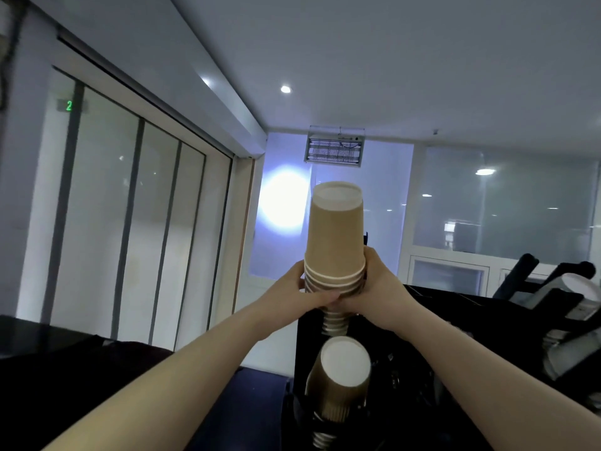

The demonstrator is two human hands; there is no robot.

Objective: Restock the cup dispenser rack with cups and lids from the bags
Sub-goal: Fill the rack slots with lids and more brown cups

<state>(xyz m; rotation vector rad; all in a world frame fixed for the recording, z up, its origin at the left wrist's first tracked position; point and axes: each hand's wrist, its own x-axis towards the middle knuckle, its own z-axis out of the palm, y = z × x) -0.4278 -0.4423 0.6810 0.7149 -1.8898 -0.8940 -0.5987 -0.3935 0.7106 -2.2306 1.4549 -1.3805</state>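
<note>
While both arms reach up and forward, the two hands meet around a stack of brown paper cups [335, 236] held upside down, bottoms up. The left hand [300, 288] curls its fingers around the left side of the stack, down where the rolled white rims bunch together. The right hand [374, 281] wraps the right side at the same height. The fingertips of both hands touch in front of the stack — so both hands grip it tight.

More cup rims of this stack poke out under the hands. They reach down toward a second stack of brown cups [341, 382], also upside down, with its white round bottom facing the camera. This lower stack sits in the black cup dispenser rack [302, 353], near the rack's front left corner. I cannot tell if the two stacks touch.

To the right, on the far right edge of the rack's dark top, white lids or cups [582, 288] lie tilted in black holders — too blurry to tell which.

Up behind the held stack, a bug zapper lamp [335, 149] hangs below the ceiling. Tall glass doors [130, 206] with dark frames fill the left side, and a small green number 2 [69, 105] glows on the wall by them. A round ceiling light [285, 89] shines above.
</note>
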